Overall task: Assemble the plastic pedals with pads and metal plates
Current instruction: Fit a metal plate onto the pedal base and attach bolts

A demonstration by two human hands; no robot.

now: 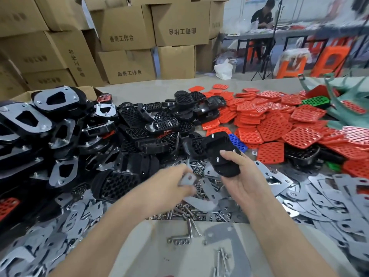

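- The black pedal (221,156) is held up over the middle of the table, just beyond the scatter of screws (199,215). Its back faces the camera and its lower end is hidden in the palm.
- The right hand (241,178) grips this pedal, thumb across its near face and fingers wrapped behind it, out of sight.
- Three screw tips (218,159) stick out of the pedal's back. Any pad on its far face cannot be seen.
- The left hand (169,185) is smeared by motion. It seems to pinch a metal plate (187,178) just left of the pedal, but the exact grip is hard to make out.
- Loose plates (329,196) lie heaped right and left, with many overlapping and the nearest cut off by the edge.
- A heap of black pedals (139,120) rises behind the hands. At far left are finished pedals (26,116) with plates bolted on.
- Red pads (269,124) spread across the right, with one blue pad (236,140) half buried and a green pad (316,101) farther off.
- The table (159,248) shows bare nearest the body.
- Behind it stand cardboard boxes (127,23), blurred orange stools (331,58) and a seated person (263,15).
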